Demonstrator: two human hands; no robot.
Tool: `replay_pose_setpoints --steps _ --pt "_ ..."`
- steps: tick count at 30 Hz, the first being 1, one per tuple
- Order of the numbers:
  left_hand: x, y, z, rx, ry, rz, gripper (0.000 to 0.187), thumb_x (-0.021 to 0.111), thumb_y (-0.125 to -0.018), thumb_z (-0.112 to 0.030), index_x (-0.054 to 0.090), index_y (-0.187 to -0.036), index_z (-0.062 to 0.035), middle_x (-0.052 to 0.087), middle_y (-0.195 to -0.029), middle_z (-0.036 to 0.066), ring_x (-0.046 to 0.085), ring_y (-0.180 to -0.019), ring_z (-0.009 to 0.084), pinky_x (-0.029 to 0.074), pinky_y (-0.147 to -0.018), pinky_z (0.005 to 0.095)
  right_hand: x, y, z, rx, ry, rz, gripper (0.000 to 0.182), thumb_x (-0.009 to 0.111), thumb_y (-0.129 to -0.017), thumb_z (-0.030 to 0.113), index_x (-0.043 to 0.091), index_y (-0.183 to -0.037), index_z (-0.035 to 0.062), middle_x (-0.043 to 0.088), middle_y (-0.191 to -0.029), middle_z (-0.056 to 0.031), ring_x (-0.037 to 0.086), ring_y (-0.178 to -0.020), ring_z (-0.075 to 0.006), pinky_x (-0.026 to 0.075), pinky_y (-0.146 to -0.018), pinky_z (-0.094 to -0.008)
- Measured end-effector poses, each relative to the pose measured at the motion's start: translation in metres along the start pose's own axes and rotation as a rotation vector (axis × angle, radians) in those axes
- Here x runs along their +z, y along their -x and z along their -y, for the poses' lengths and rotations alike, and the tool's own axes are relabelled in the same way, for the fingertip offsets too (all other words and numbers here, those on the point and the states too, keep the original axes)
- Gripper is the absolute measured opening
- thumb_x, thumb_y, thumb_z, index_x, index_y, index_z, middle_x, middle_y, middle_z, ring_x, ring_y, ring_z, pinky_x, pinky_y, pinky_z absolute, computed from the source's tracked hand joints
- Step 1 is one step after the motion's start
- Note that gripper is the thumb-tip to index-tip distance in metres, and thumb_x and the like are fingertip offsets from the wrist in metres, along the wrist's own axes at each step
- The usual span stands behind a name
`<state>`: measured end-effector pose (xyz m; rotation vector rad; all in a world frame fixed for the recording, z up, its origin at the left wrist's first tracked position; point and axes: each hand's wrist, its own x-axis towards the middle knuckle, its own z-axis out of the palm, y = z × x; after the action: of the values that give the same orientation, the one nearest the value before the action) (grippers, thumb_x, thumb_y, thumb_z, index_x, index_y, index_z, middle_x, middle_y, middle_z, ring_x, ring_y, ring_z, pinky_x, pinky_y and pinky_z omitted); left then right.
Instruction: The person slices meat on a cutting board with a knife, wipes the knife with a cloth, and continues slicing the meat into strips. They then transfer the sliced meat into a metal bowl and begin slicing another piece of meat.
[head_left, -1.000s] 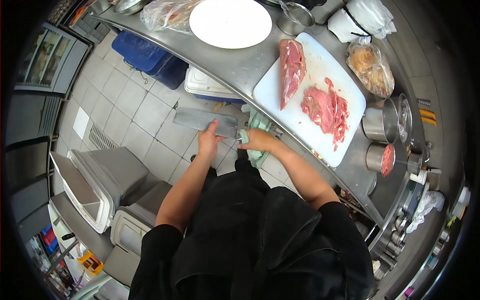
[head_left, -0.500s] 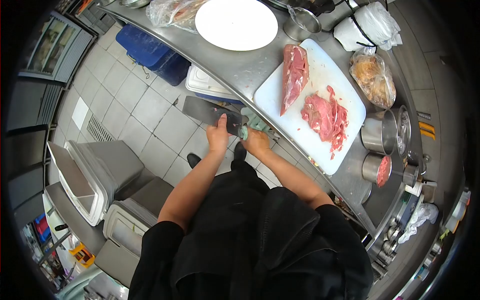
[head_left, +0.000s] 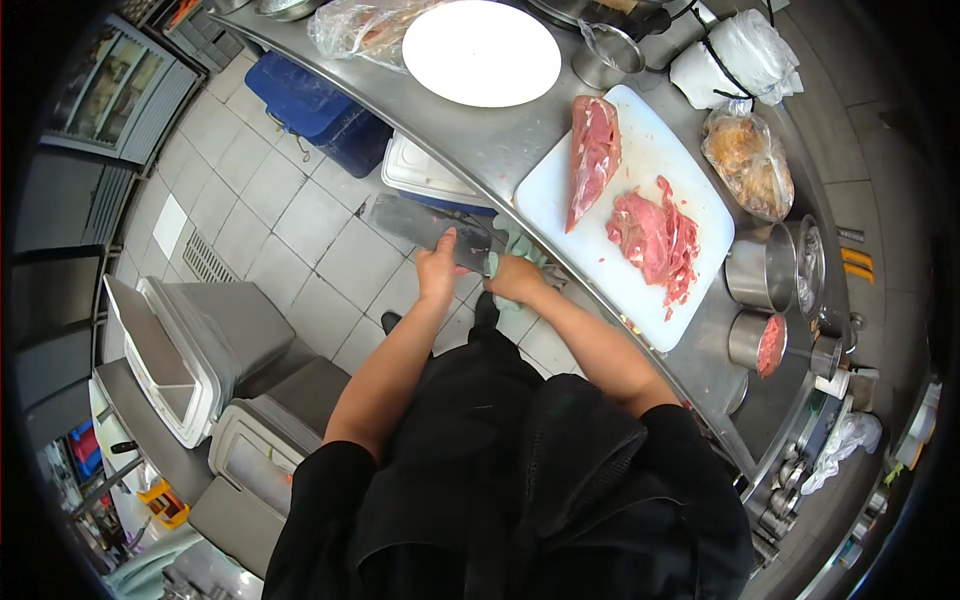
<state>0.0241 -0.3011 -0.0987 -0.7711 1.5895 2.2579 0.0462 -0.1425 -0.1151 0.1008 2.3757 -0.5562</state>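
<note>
A cleaver (head_left: 403,220) is held in front of my body, out over the floor beside the steel table. My right hand (head_left: 514,279) is closed round its handle end, close to a pale green cloth (head_left: 522,240) below the table edge. With the thumb lying on the broad grey blade and fingers tucked beneath, my left hand (head_left: 437,268) grips the blade near the handle. On the white cutting board (head_left: 655,140) to the right lie a long piece of raw meat (head_left: 595,150) and a heap of sliced meat (head_left: 650,235).
The steel table (head_left: 470,140) carries a white oval plate (head_left: 482,55), a bagged food item (head_left: 748,165), metal pots (head_left: 757,268) and a small pot of minced meat (head_left: 768,345). Grey bins (head_left: 215,320) stand at left. A blue bin (head_left: 310,105) sits by the table.
The blade has tilted a little and its face looks paler; red bits seen on it earlier no longer show. Both hands keep their hold, and the whole view has shifted slightly.
</note>
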Motion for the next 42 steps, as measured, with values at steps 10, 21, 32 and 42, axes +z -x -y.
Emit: replay_pose_setpoints --steps 10,21,32,42 --pt "-0.017 -0.022 -0.001 -0.017 -0.004 -0.122 0.039 0.065 -0.093 -0.025 0.058 -0.119 0.0024 0.066 -0.109 0.014 0.069 -0.081 0.0259 0.060 -0.051 0.0368 0.009 0.019 -0.022 -0.548 0.151 -0.597 0.041 0.071 -0.085 0.038 0.058 -0.104 0.0032 0.069 -0.079 -0.0164 0.069 -0.078 -0.0344 0.055 -0.068 -0.0424" --pt "-0.034 -0.028 0.007 0.042 0.170 0.025 0.040 0.067 -0.092 -0.024 0.058 -0.122 0.0019 0.063 -0.114 0.014 0.068 -0.086 0.0231 0.061 -0.052 0.0351 -0.007 -0.009 -0.027 -0.093 -0.178 -0.035 0.072 0.048 -0.096 0.061 0.063 -0.119 -0.0052 0.068 -0.101 -0.0311 0.064 -0.101 -0.0454 0.047 -0.095 -0.0477" --pt "-0.082 -0.029 0.002 0.092 -0.060 -0.150 0.041 0.067 -0.093 -0.027 0.059 -0.122 0.0021 0.068 -0.105 0.013 0.069 -0.081 0.0211 0.060 -0.051 0.0322 -0.007 0.001 -0.017 0.122 -0.568 -0.230 0.074 0.051 -0.094 0.062 0.063 -0.122 -0.0058 0.065 -0.117 -0.0272 0.061 -0.114 -0.0368 0.043 -0.101 -0.0394" --pt "-0.071 -0.024 0.010 0.017 0.013 -0.182 0.035 0.064 -0.094 -0.024 0.058 -0.116 0.0038 0.067 -0.105 0.014 0.071 -0.080 0.0260 0.062 -0.053 0.0361 0.025 0.019 0.007 -0.434 -0.567 -0.264 0.049 0.051 -0.099 0.044 0.066 -0.114 0.0001 0.066 -0.117 -0.0215 0.060 -0.113 -0.0319 0.043 -0.101 -0.0368"
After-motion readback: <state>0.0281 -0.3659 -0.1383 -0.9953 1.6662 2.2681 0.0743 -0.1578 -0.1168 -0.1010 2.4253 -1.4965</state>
